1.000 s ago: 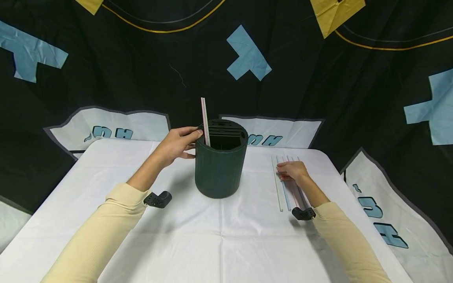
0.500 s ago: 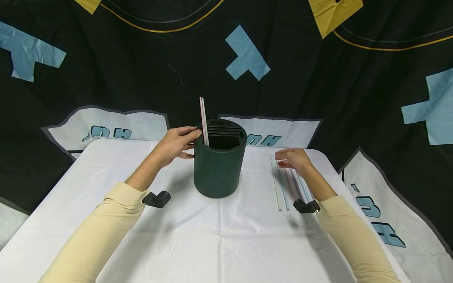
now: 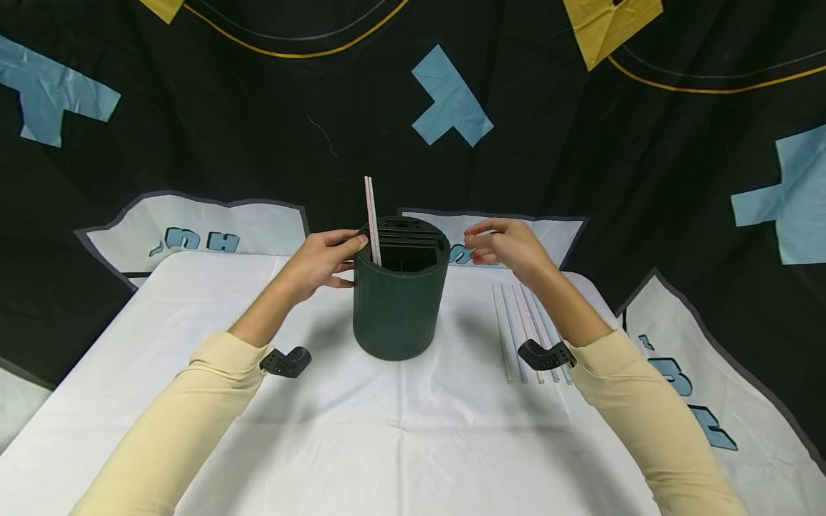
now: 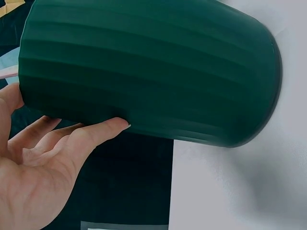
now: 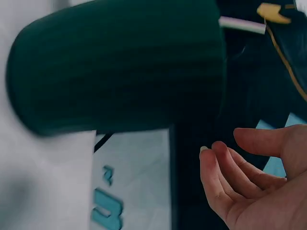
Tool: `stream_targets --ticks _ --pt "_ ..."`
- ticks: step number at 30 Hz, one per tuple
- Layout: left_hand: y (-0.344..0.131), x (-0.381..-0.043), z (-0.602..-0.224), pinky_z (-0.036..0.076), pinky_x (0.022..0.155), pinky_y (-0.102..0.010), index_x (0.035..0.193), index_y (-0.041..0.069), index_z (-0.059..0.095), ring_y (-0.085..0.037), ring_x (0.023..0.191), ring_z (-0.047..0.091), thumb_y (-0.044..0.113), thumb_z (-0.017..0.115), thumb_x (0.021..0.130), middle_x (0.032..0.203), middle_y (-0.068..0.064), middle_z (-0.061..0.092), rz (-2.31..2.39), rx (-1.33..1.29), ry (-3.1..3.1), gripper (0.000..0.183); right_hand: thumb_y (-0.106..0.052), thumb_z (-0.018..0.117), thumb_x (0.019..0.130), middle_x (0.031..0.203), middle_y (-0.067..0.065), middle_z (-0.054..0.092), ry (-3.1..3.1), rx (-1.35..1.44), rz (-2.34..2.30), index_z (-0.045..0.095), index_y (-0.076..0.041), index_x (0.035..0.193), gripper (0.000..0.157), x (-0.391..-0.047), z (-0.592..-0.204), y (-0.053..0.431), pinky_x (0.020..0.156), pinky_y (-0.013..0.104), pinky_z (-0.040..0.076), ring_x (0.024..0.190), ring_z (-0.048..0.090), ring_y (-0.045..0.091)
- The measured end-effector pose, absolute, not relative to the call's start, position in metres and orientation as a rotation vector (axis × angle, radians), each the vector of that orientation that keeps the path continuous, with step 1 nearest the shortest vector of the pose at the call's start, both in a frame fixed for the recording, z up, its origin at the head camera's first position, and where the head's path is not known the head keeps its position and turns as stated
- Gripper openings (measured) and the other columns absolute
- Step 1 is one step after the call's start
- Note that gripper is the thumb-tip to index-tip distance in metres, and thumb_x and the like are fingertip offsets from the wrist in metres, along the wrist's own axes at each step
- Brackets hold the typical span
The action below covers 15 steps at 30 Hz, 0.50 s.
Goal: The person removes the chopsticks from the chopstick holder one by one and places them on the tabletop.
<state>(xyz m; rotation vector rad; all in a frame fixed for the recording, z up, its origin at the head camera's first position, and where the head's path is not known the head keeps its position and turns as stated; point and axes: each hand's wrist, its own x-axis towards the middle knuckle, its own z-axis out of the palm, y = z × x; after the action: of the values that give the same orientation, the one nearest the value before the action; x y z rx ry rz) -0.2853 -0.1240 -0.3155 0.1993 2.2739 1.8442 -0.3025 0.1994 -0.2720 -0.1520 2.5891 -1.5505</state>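
A dark green ribbed container [image 3: 396, 315] stands upright on the white-covered table [image 3: 355, 459]. Two thin pale straws [image 3: 372, 215], one pinkish, lean inside its left rim and stick out above it. My left hand [image 3: 323, 261] touches the container's left side, thumb at the rim and fingers spread along the wall. To the right of the container, my right hand [image 3: 506, 247] is raised near rim height, its fingers loosely bent. The right wrist view shows nothing between that thumb and the fingers [image 5: 211, 175]. Several pale coloured straws [image 3: 511, 337] lie side by side below the right forearm.
A slotted black piece [image 3: 409, 233] covers the back part of the container's mouth; the front part is an opening. Behind the table hangs a black cloth [image 3: 271, 129] with blue and yellow shapes. White printed panels [image 3: 200, 233] border the table's back and right side.
My right hand has lifted from the straws on the table and moved up and left towards the container. My left hand and the container have stayed in place.
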Motion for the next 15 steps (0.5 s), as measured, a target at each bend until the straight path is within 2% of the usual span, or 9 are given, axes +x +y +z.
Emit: stream_targets --ticks 5,15 --pt "-0.124 -0.286 -0.315 0.059 0.090 -0.054 0.153 0.007 0.043 -0.039 0.135 0.055 0.034 0.059 0.104 0.148 -0.018 0.054 1.859 0.193 2.261 0.058 -0.018 0.067 0.099 0.119 0.015 0.070 2.586 -0.222 -1.576 0.066 -0.002 0.126 0.032 -0.297 -0.252 0.171 0.081 0.024 0.062 0.088 0.071 0.019" --pt "-0.124 -0.286 -0.316 0.059 0.090 -0.053 0.152 0.008 0.044 -0.039 0.134 0.055 0.035 0.059 0.103 0.149 -0.018 0.053 1.868 0.194 2.251 0.058 -0.012 0.068 0.096 0.122 0.012 0.068 2.479 -0.371 -1.605 0.068 -0.002 0.123 0.028 -0.296 -0.240 0.122 0.089 0.030 0.061 0.094 0.071 0.022"
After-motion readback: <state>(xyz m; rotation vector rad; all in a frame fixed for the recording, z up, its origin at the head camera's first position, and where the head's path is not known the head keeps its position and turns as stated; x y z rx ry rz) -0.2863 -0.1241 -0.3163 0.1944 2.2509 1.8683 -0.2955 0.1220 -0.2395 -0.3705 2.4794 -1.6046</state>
